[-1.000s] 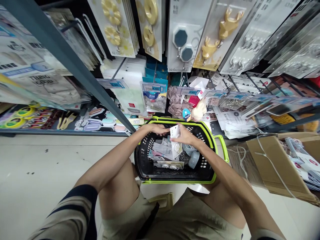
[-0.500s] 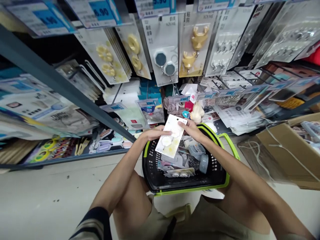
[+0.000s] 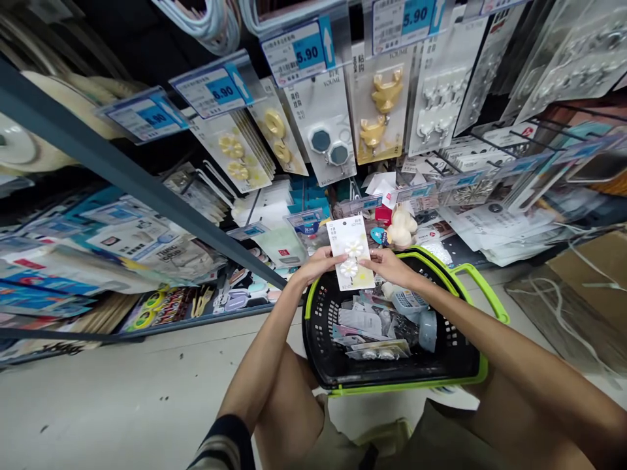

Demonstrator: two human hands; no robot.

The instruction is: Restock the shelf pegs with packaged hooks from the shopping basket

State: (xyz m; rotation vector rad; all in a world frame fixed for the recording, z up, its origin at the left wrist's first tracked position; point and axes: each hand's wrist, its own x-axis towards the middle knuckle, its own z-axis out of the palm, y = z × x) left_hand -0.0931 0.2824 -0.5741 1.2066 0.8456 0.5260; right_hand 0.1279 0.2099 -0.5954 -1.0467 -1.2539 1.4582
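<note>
Flower-hook card [image 3: 350, 253] now raised upright; both hands gripping; basket [image 3: 470, 277] below.

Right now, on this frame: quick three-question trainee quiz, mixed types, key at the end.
1. True or false: the white card with two flower-shaped hooks lies inside the black plastic basket with lime-green rim.
2. What grips the card? A) left hand alone B) right hand alone C) fingers of both hands.
3. Fill in: the blue-and-white price tag above the grey octagonal hooks reads ____.
Key: 1 false, it is held above the basket; 2 C; 3 5.90.
</note>
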